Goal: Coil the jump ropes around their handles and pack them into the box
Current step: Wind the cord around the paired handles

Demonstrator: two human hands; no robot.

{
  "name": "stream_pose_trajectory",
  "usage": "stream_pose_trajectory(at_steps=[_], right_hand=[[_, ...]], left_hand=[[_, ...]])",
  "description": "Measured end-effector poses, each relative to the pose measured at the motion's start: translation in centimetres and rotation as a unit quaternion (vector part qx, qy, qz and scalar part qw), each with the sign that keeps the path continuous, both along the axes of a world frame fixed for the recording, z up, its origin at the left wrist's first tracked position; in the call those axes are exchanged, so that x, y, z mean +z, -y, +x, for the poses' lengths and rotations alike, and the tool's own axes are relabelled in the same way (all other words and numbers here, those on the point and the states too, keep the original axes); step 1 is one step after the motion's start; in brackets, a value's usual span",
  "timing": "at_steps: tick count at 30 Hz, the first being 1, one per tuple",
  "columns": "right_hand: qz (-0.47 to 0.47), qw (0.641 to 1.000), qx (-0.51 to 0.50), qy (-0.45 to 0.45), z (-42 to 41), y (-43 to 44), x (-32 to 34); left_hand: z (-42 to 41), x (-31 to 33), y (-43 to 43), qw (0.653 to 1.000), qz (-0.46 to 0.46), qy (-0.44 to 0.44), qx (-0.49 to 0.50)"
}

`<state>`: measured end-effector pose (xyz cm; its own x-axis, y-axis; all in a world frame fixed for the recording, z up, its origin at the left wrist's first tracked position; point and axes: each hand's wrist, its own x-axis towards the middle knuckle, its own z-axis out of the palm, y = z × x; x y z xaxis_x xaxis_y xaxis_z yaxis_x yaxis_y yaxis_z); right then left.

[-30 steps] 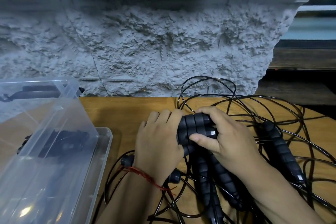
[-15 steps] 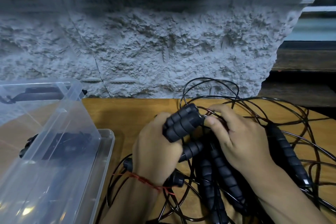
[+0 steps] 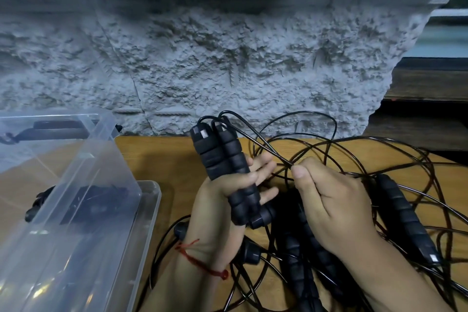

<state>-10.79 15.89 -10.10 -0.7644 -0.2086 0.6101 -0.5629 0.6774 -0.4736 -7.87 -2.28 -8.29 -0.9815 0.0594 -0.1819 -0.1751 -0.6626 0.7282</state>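
The clear plastic box (image 3: pixel 152 200) stands at the left edge of the wooden table (image 3: pixel 162 157), its lid (image 3: pixel 83 149) raised and tilted over it. Dark shapes lie inside, but the plastic blurs them too much to tell what they are.

Just right of the box, the left hand (image 3: pixel 215 200) grips two handles (image 3: pixel 220 157) held side by side. The thumb curls across their front and the fingertips stick out, spread, past their right side. The handles are lifted off the table and stand nearly upright, with their tops leaning a little toward the box. A red thread (image 3: pixel 202 261) is tied round this wrist.

A thin black cord (image 3: pixel 288 162) leaves the tops of the two handles and slants down, away from the box, to the right hand (image 3: pixel 331 205). That hand pinches the cord between thumb and forefinger, and its other fingers are curled in below.

Farther from the box, on the right half of the table, more cord lies in a loose tangle of loops (image 3: pixel 316 115). One loose handle (image 3: pixel 405 220) lies on the far side of the right hand from the box. At least two more handles (image 3: pixel 296 256) lie under the right hand and wrist, partly hidden. Two round black end caps (image 3: pixel 250 253) show on the table close to the left wrist.

A rough grey wall (image 3: pixel 228 58) rises behind the box and the table.
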Motion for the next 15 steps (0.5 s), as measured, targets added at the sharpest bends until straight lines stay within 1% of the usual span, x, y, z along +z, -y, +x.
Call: stream_pose_trajectory(at_steps=[2,6,11,13,15], right_hand=[[0.014,1.0,0.005,0.001,-0.2,0.3,-0.1],[0.044,0.997,0.057,0.037,-0.7,0.3,-1.0],[0.076,0.992,0.073,0.064,-0.7,0.2,-1.0],[0.094,0.99,0.081,0.067,-0.6,0.2,-0.9],[0.116,0.986,0.092,0.071,-0.4,0.3,-0.7]], left_hand=[[0.1,0.0,0.0,0.999,0.041,-0.006,0.007],[0.0,0.0,-0.7,0.995,0.094,0.013,0.002],[0.3,1.1,-1.3,0.994,0.094,0.054,0.029],[0.4,1.1,-1.1,0.993,0.099,0.051,0.031],[0.4,0.9,-0.8,0.99,0.129,0.037,0.039]])
